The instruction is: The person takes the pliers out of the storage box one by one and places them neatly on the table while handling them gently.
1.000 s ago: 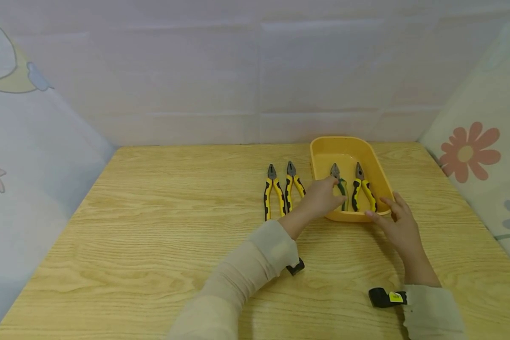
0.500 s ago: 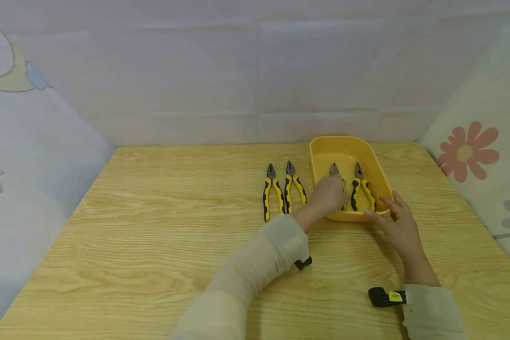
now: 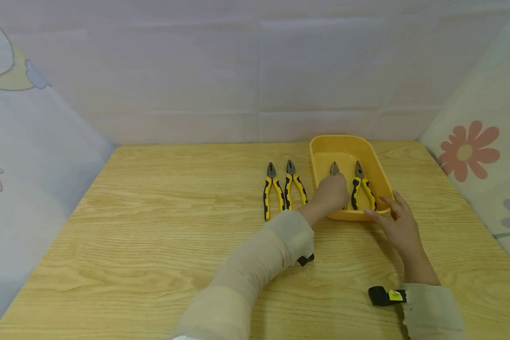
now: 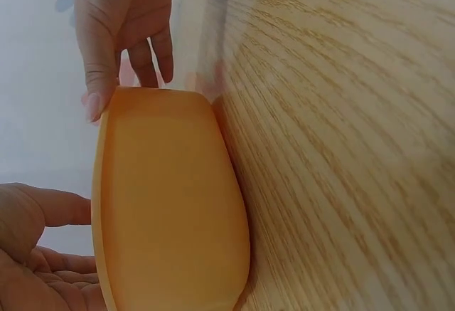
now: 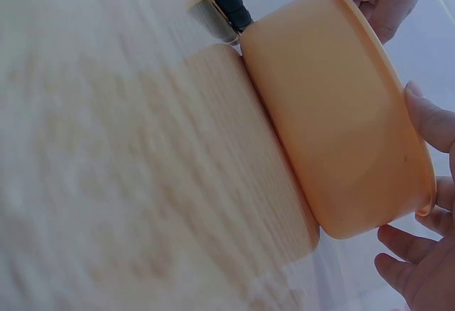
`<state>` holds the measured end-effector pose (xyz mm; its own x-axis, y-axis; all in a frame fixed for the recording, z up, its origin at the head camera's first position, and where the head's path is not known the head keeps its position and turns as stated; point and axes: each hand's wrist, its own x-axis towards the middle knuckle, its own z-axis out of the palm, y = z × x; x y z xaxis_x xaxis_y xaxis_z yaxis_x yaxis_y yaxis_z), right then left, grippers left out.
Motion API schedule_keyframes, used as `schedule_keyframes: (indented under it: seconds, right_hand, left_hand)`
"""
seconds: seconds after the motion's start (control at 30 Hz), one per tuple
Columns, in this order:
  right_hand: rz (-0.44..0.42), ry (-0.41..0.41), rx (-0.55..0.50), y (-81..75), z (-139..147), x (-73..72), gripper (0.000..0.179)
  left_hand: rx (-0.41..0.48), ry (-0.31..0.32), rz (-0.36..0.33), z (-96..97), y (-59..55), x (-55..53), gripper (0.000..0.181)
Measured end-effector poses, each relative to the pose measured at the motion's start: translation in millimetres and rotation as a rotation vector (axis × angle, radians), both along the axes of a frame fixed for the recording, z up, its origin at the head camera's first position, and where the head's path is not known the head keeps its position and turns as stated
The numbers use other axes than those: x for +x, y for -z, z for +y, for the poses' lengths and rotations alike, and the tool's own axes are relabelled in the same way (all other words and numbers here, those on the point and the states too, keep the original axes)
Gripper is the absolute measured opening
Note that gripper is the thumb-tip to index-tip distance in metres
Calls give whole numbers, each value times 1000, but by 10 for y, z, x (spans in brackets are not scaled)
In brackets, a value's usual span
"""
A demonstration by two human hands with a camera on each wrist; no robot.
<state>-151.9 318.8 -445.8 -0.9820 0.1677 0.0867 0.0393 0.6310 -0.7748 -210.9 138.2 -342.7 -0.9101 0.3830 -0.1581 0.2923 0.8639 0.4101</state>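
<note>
Left hand (image 3: 331, 193) covers the handles of pliers (image 3: 334, 168) in the tray's (image 3: 342, 145) left half; fingertips hidden, cannot tell if grasping. Right hand (image 3: 401, 231) grips the tray's near right corner. Tray sits toward the desk's (image 3: 174, 198) far right corner, second pliers (image 3: 357, 186) inside.

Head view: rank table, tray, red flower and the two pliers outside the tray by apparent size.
1. Table
2. Tray
3. Red flower
4. Left pliers and right pliers: too alike to rank
</note>
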Motion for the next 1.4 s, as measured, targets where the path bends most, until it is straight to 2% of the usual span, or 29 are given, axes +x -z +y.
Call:
schedule_keyframes:
  seconds: [0.1,0.33,0.43,0.57,0.87,1.2,1.33,1.4]
  right_hand:
    - [-13,5,12,-59,-39,21,74]
    - [-28,-2,-33,-426,-289,174,71]
    - [-23,-6,-41,-492,-337,203,70]
    - [-22,-10,-44,-506,-347,219,70]
    - [-21,-34,-53,-510,-343,237,69]
    - [-17,-31,-51,-500,-345,228,70]
    - [-10,-26,-43,-458,-318,210,70]
    - [-1,-21,-28,-318,-225,152,71]
  left_hand:
    - [-30,14,11,15,21,-19,8]
    - [-96,26,57,40,80,-58,14]
    - [-133,41,63,62,97,-71,16]
    - [-183,56,60,93,116,-80,21]
    - [-238,48,44,155,176,-101,25]
    - [-245,29,64,200,244,-145,22]
    - [-244,-5,48,221,233,-130,20]
    - [-247,-14,42,226,220,-115,19]
